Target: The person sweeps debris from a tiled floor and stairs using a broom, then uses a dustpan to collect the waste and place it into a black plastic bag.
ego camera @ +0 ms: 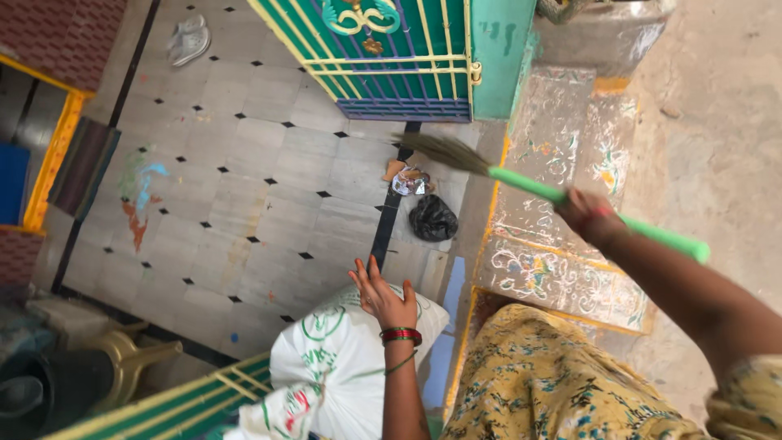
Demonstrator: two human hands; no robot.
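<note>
My right hand (pixel 588 213) grips the green plastic handle of a broom (pixel 538 189); its brown bristles reach left over the tiled floor near a small heap of litter: crumpled wrappers (pixel 409 179) and a black plastic bag (pixel 432 217). My left hand (pixel 381 295) is empty, fingers spread, raised above a white sack (pixel 326 367) with green markings. Red and green bangles sit on that wrist. My yellow patterned garment fills the lower right.
A green and yellow metal gate (pixel 391 49) stands at the top, another gate leaf (pixel 187 403) at the bottom left. Painted steps (pixel 562 277) lie on the right. A pair of pale sandals (pixel 189 39), a doormat (pixel 81 167) and a plastic chair (pixel 130 358) are on the left.
</note>
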